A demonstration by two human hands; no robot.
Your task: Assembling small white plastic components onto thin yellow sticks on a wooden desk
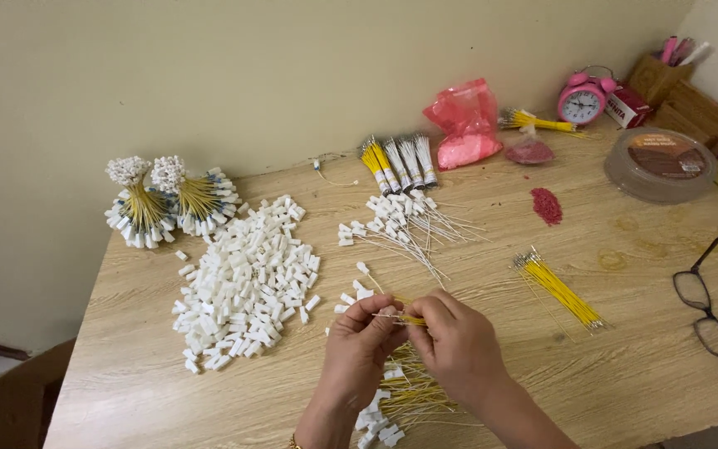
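- Nearest the camera: a loose heap of yellow wires with white plugs fitted lies on the table just under the wrists; judged as finished pieces.
- Left hand and right hand meet above that heap, fingertips pinched together. Both are closed on one thin yellow wire, which runs across between them. Whether a white plug sits on its end I cannot tell; the fingers hide it.
- Pose: both forearms come in from the bottom edge, wrists angled inward, palms turned toward each other, thumbs on top.
- Left of the hands: a large pile of loose white plugs, not yet used.
- Right of the hands: a bundle of bare yellow wires, well apart from the hands, also waiting.
- Beyond the hands: white wires with plugs fanned out on the table.
- Far left, by the wall: two tied bunches of finished pieces.
- Far centre: small bundles of yellow and white wires and a pink bag.
- Judgement: partly done; plenty of plugs and wires are left.
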